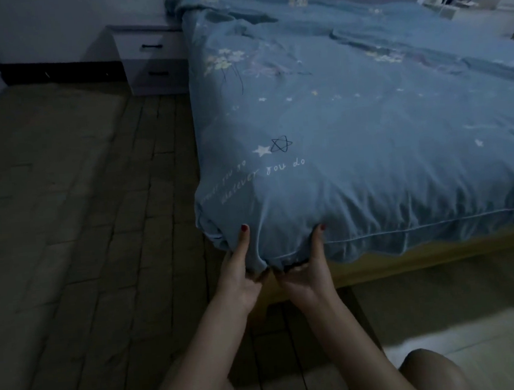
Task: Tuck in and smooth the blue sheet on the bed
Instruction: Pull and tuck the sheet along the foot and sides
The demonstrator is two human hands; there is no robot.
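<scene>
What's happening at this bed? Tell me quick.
A person is making the bed. Both hands grip the near corner of the blue sheet: the left hand and the right hand sit close together, thumbs on top and fingers curled under the fabric's edge. The corner is bunched and wrinkled, and the hem hangs loose over the wooden bed frame, so it is not yet tucked. A nightstand stands by the head of the bed.

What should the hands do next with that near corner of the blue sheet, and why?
Probably push the bunched corner in under the mattress. Both the left hand and the right hand grip the blue sheet at the near corner, thumbs on top, fingers underneath. The fabric there hangs gathered above the wooden bed frame, not yet tucked.
</scene>
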